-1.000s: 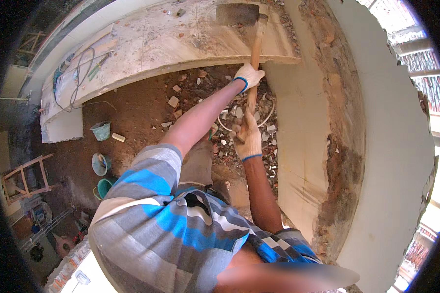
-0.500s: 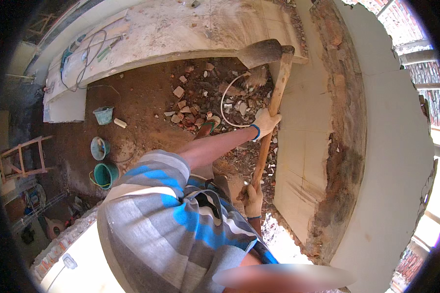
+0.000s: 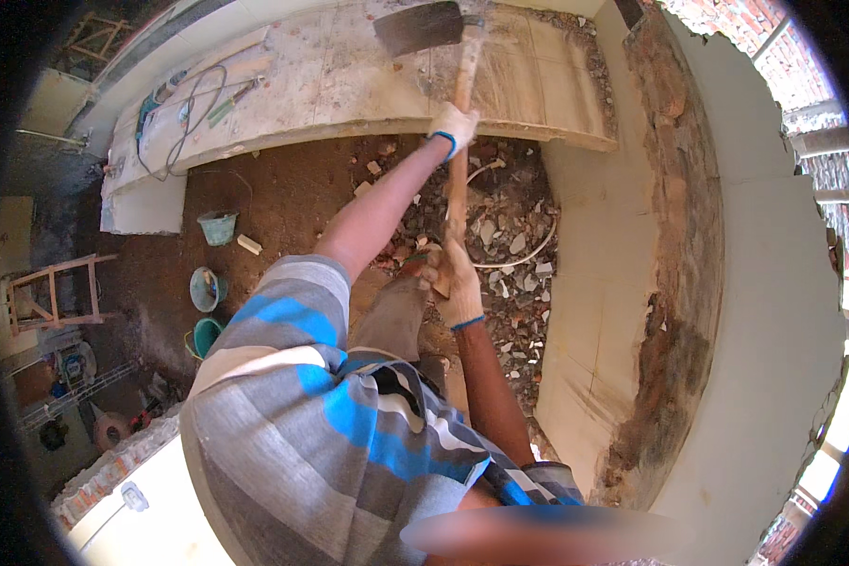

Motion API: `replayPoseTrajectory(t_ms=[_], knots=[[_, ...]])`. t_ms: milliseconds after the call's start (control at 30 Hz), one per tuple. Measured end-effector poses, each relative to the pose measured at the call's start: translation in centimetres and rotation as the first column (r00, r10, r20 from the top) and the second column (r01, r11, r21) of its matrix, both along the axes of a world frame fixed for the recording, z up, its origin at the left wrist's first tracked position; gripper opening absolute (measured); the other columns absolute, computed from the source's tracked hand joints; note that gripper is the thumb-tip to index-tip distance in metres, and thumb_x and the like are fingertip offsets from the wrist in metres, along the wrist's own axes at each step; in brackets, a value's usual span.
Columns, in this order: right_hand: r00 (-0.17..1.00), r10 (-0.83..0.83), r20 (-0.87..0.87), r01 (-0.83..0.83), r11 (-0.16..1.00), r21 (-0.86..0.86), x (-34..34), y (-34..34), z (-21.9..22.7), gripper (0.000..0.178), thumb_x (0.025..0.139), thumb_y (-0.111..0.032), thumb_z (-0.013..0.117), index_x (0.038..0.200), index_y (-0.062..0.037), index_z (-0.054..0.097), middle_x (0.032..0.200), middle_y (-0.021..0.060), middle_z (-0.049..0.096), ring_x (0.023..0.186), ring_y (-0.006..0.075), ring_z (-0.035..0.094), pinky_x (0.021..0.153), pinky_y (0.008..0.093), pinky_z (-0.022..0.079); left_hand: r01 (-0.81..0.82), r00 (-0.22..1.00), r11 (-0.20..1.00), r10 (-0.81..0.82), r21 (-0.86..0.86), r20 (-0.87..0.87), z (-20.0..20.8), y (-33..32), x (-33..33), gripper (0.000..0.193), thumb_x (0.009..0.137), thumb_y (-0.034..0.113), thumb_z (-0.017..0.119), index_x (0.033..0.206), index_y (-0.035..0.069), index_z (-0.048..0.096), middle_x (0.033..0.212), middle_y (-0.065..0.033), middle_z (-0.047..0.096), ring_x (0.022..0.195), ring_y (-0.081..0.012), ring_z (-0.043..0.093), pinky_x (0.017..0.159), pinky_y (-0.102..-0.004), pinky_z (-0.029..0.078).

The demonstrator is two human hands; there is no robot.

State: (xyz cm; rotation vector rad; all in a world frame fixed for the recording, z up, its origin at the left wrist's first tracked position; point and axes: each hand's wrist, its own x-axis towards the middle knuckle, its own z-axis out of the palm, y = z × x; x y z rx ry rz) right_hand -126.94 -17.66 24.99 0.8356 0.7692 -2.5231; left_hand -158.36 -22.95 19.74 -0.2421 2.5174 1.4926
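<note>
A hoe with a wide dark metal blade and a wooden handle is raised in front of me, the blade over the far tiled slab. Closed around the upper handle, below the blade, is my left hand in a white work glove with a blue cuff. Lower down, near the handle's end, my right hand grips it in a matching glove. Broken rubble of brick and tile pieces covers the ground beneath, and a thin white hose curves across it.
On the far tiled slab lie a corded power tool and a green-handled tool. Several buckets stand to the left, near a wooden frame. A partly stripped wall rises close on the right.
Both hands have moved the hoe away from me and to the left. Its blade has gone from the slab's edge to over the slab. My right hand is now farther from my body.
</note>
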Motion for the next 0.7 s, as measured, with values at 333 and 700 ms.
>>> replayPoseTrajectory(t_ms=[333, 700], knots=[[0.999, 0.013, -0.053, -0.016, 0.999, -0.047, -3.0, -2.3, 2.4, 0.030, 0.109, -0.043, 0.067, 0.127, -0.0204, 0.059, 0.096, -0.0011, 0.059, 0.071, 0.0155, 0.057, 0.062, 0.0357, 0.050, -0.025, 0.998, 0.998, 0.027, -0.051, 0.053, -2.3, -4.2, -3.2, 0.059, 0.095, 0.048, 0.069, 0.112, -0.008, 0.075, 0.101, -0.0301, 0.078, 0.102, -0.0412, 0.079, 0.090, -0.0511, 0.061], [0.998, -0.039, 0.053, 0.030, 0.985, 0.169, 18.1, 8.9, 2.8, 0.039, 0.106, -0.038, 0.071, 0.135, -0.0154, 0.060, 0.091, -0.0006, 0.063, 0.071, 0.0142, 0.061, 0.060, 0.0316, 0.051, 0.108, 0.989, 0.994, -0.104, -0.025, 0.109, 1.8, 7.6, 19.4, 0.061, 0.097, 0.036, 0.070, 0.124, -0.015, 0.049, 0.108, -0.0312, 0.074, 0.101, -0.0459, 0.076, 0.088, -0.0512, 0.061]])
